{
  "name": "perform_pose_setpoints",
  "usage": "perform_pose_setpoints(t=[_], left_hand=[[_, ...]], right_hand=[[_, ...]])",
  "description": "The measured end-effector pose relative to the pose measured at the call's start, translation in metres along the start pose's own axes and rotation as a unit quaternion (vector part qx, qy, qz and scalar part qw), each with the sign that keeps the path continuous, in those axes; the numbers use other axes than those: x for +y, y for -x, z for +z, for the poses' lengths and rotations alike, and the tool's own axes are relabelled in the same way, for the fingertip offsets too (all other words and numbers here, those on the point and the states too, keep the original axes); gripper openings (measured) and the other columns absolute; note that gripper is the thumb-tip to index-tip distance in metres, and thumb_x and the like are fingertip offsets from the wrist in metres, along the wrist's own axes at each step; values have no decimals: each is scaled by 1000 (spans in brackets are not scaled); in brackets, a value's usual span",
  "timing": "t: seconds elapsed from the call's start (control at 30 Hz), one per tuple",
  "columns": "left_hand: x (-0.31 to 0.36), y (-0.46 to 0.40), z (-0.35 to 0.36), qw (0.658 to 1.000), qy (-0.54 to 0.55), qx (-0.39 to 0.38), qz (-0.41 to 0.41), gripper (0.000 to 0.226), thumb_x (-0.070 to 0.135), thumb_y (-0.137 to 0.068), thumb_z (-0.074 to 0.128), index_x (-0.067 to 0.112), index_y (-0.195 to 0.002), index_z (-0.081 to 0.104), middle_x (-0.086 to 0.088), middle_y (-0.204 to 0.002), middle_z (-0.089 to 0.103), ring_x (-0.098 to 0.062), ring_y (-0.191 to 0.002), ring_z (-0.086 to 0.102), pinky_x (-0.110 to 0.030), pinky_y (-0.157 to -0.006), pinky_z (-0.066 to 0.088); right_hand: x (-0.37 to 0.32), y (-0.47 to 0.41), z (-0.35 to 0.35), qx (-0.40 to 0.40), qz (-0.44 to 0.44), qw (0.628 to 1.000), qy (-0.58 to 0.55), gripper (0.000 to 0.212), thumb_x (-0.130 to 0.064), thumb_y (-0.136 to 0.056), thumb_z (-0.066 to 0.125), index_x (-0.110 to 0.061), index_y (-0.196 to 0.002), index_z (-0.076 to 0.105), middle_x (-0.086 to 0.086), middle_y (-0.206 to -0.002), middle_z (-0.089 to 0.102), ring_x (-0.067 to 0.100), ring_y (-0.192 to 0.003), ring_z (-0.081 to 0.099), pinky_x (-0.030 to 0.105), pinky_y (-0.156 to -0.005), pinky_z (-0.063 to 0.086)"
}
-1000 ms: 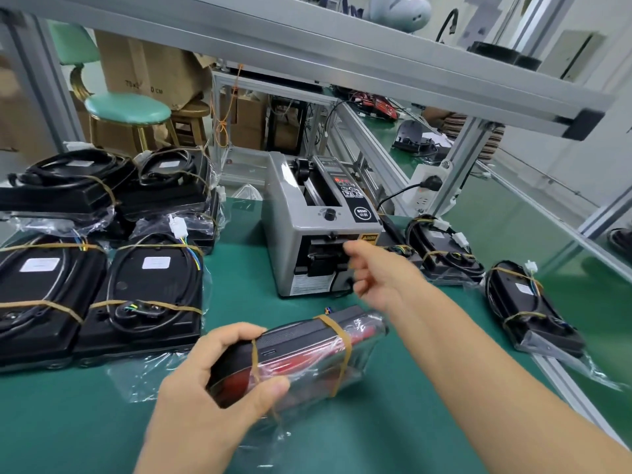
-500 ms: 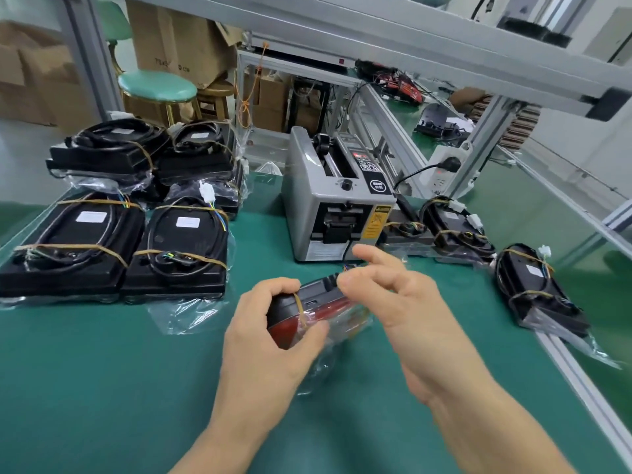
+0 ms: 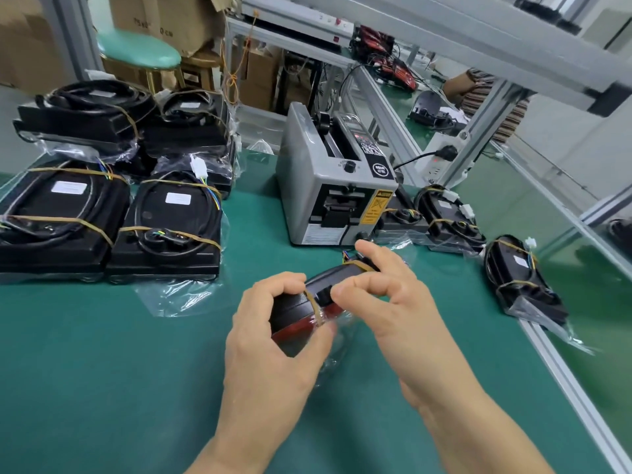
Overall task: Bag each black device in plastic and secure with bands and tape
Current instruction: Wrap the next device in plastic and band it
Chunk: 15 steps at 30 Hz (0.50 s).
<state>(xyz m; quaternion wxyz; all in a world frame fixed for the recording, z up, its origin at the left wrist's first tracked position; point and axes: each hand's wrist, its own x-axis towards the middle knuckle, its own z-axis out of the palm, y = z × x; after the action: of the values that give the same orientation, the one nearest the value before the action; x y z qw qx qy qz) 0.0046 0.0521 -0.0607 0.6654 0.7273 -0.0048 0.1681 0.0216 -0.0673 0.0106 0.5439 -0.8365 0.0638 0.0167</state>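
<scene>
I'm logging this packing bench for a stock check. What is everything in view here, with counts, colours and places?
held device: one, black and red, bagged and rubber-banded, mid-bench between both hands
bagged devices, left: at least four, black, banded, stacked and side by side
bagged devices, right: about three, black, right of the dispenser
tape dispenser: one, grey, centre back
mat: one, green, covers the bench
stool: one, green seat, back left
cardboard boxes: several, brown, behind the stool
left hand: grips the device's near end
right hand: fingers curled at the device's top edge
</scene>
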Motion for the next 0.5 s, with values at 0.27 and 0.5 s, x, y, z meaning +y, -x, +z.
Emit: perform_pose_setpoints(t=[0.27,0.5], left_hand=[[3,0,1,1000,8,7,5,43,25,-63,74,46,-91,50,18,-116,61,-15,-101,60,-19,-82,48],[2,0,0,1000,14,2,18,42,24,-63,74,45,-90,50,18,-115,61,-15,-98,61,-14,-79,47]], right_hand=[[-1,-3,-1,-8,0,1000,9,22,-20,-75,72,-29,-55,72,-38,-125,45,-11,-136,19,41,-116,20],[-1,-6,-2,-17,-7,999,49,18,-22,-76,72,-28,-58,73,-35,-124,45,-3,-136,26,45,-114,25]])
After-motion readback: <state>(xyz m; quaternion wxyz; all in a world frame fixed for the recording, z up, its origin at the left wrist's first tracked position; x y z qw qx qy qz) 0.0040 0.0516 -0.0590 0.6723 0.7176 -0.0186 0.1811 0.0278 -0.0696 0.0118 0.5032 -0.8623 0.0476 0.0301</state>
